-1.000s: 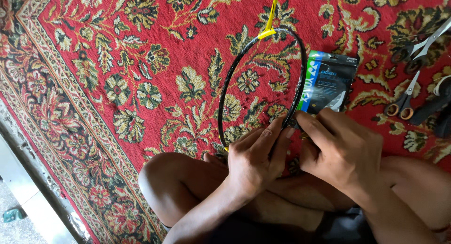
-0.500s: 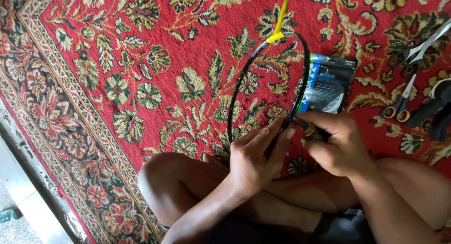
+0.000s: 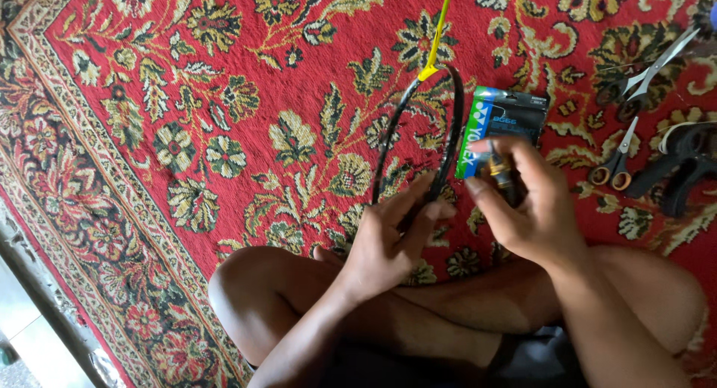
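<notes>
Left hand (image 3: 388,242) grips black oval racket frame (image 3: 452,126); right hand (image 3: 526,209) pinches small dark tool (image 3: 497,171) beside green-black packet (image 3: 499,126). Silver scissors (image 3: 616,160) near right edge; open red patterned carpet (image 3: 224,97) lies left.

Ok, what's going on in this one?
A person sits cross-legged on a red patterned carpet. The left hand grips the rim of a black racket frame with a yellow shaft, which looks unstrung. The right hand pinches a small dark tool beside the frame. On the carpet lie a green and black packet, two pairs of scissors and a black clamp-like tool.
</notes>
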